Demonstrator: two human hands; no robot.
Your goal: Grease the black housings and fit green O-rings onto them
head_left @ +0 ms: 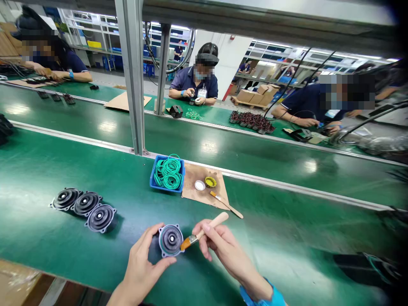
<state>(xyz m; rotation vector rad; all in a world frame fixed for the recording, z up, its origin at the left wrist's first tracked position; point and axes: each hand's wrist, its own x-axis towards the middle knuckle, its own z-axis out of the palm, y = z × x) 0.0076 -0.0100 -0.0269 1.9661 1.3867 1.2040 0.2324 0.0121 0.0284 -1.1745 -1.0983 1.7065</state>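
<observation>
My left hand (145, 259) grips a round black housing (172, 240) with a grey lugged rim, fingers and thumb on opposite sides of it. A green ring shows along part of the inside of its rim. My right hand (219, 244) pinches the wooden handle of a small paintbrush (194, 239). Its orange bristles touch the right lower edge of the housing's rim. To the left, three similar black housings (100, 216) stand touching in a slanting row on the green table.
Beyond my hands is a blue bin (151, 177) of green rings (170, 172). Beside it, a stained cardboard sheet (188, 180) carries a white cap (199, 185), a yellow lid (210, 182) and a second brush (229, 207). A metal post (130, 76) rises behind. Co-workers (194, 85) sit across the line.
</observation>
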